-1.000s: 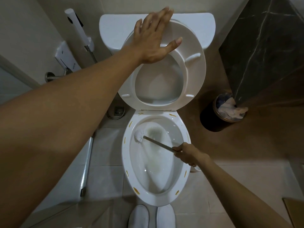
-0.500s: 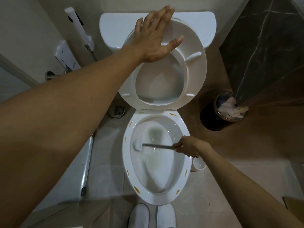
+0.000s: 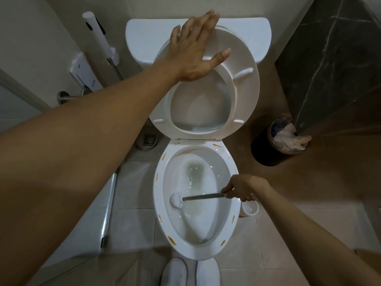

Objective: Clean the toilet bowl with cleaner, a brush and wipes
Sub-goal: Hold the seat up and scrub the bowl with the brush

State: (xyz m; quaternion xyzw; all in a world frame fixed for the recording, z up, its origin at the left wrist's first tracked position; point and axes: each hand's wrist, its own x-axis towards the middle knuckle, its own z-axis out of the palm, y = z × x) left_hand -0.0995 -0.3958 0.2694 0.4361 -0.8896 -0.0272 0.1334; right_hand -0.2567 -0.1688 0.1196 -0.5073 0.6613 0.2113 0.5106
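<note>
The white toilet bowl (image 3: 232, 228) lies below me with its rim dotted by small yellow marks. The raised seat (image 3: 245, 96) leans back against the tank (image 3: 148, 38), and my left hand (image 3: 193, 50) presses flat on it with straight, spread fingers. My right hand (image 3: 243, 187) grips the grey handle of the toilet brush (image 3: 203, 196) over the bowl's right edge. The white brush head (image 3: 176, 200) touches the left inner wall. Foamy water sits in the middle of the bowl.
A white brush holder (image 3: 250, 209) stands on the floor right of the bowl. A dark bin (image 3: 278, 141) with crumpled paper is at the right, below a dark marble wall. A bidet sprayer (image 3: 99, 38) hangs at the left. A floor drain (image 3: 149, 139) is behind my arm. My white slippers (image 3: 189, 273) are at the bottom.
The brush head has slid down along the bowl's left inner wall toward me, and the handle now lies nearly level. My left hand has stayed on the seat.
</note>
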